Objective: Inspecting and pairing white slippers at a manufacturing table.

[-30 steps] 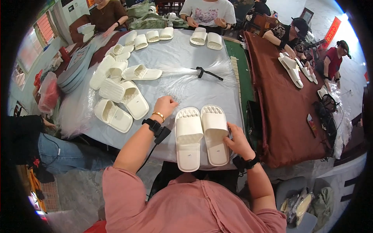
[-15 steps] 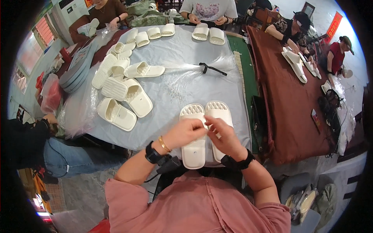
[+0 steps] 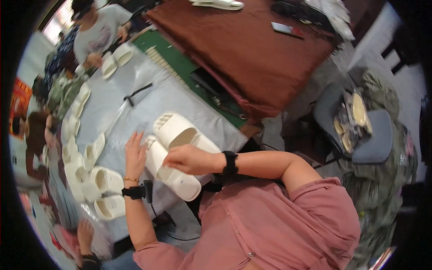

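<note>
Your pair of cream slippers lies near the centre of the frame: the lower slipper [image 3: 183, 185] and, beside it toward the upper right, the other slipper [image 3: 168, 123], partly hidden by your forearm. Both rest on the grey-covered surface [image 3: 112, 85], toes toward the upper left.

Your left grip [image 3: 136, 153] is open, fingers spread beside the lower slipper's toe; blur hides whether they touch it. Your right grip [image 3: 188, 159] has its fingers curled together over that slipper's strap opening; you cannot tell from here whether anything thin is pinched in them.

To handle this well, steady the slipper with your left palm along its side near the toe, so the sole doesn't slide or twist. Work with your right fingertips at the strap edge; pressing hard could dent the soft-looking foam. Line the pair up evenly, and let the cable [image 3: 155, 211] at your left wrist hang clear of the heels. Give the black tie [image 3: 138, 92] toward the upper left room too.
</note>
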### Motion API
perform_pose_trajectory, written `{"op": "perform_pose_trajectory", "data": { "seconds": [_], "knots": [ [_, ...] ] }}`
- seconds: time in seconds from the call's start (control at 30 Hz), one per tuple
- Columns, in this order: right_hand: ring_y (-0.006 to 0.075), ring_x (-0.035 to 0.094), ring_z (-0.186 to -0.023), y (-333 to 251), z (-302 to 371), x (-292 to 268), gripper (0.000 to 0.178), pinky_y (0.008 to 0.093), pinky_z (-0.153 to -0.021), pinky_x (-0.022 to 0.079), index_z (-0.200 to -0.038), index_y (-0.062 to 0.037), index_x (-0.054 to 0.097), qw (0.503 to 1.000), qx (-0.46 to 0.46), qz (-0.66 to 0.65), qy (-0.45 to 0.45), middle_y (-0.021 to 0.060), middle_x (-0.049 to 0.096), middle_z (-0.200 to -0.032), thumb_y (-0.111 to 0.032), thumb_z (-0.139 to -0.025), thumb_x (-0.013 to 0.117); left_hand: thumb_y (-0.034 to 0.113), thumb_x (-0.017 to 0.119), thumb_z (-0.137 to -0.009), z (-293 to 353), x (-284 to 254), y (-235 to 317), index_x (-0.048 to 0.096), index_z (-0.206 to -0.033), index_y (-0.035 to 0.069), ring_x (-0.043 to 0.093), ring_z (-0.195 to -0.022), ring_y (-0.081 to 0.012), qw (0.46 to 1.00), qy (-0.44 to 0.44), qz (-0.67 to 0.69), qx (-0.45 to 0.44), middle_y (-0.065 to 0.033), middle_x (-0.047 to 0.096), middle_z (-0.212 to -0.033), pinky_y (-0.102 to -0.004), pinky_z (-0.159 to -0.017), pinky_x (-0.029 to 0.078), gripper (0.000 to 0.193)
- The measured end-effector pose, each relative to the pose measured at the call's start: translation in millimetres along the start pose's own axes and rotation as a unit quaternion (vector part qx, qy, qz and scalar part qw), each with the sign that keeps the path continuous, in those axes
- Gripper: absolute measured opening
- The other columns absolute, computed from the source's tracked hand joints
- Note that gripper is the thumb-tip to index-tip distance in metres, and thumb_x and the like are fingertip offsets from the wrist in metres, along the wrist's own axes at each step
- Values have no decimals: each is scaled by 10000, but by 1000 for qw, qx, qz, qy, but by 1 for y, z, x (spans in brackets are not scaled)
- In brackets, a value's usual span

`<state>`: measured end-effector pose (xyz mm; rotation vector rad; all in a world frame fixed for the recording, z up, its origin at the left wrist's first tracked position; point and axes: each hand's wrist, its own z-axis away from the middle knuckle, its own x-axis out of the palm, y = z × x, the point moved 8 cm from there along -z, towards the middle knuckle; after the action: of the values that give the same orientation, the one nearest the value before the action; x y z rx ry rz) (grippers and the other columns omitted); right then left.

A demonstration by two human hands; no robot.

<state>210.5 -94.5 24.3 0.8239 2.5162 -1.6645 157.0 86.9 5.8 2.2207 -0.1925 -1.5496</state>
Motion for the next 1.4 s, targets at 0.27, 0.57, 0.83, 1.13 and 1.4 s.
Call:
{"op": "perform_pose_trajectory", "data": {
  "seconds": [0.27, 0.57, 0.83, 1.13, 1.4],
  "knots": [
    [303, 631, -695, 2, 20, -15, 138, 374, -648, 483, -838, -4, 663, 1000, 21, 2, -16, 145, 655, -733, -114, -830, 581, 286, 493, -917, -25, 40, -93, 517, -1295, 39, 381, -1276, -399, 983, -121, -102, -97, -250, 429, -1373, -442, -1074, 292, 453],
    [165, 639, -736, -26, 73, -86, 172, 287, -672, 489, -875, 0, 678, 986, 70, -136, -69, 86, 676, -802, -115, -903, 554, 270, 557, -874, -14, 18, -137, 529, -1264, 42, 442, -1218, -391, 963, -101, -203, -143, -226, 471, -1336, -457, -1027, 353, 453],
    [136, 628, -805, -25, 88, -142, 211, 275, -728, 499, -906, 30, 671, 975, 109, -194, 27, 83, 679, -865, -130, -935, 536, 88, 611, -816, -24, -17, -6, 591, -1126, 18, 542, -982, -318, 986, 25, -152, -57, -180, 561, -1169, -393, -875, 453, 319],
    [118, 615, -822, -33, 65, -121, 240, 262, -755, 491, -947, 33, 656, 963, 76, -256, -41, 71, 672, -884, -162, -965, 516, 60, 532, -906, -2, 27, 158, 547, -1199, -6, 552, -716, -103, 914, -209, 344, -41, -79, 638, -978, -236, -666, 462, 301],
    [117, 613, -834, -26, 64, -135, 271, 262, -770, 493, -977, 39, 650, 939, 115, -324, 18, 75, 672, -912, -190, -976, 505, 2, 587, -861, -2, 12, 150, 407, -1345, 18, 493, -644, -81, 945, -60, 312, -71, 10, 527, -743, -208, -611, 423, 517]
  ]
}}
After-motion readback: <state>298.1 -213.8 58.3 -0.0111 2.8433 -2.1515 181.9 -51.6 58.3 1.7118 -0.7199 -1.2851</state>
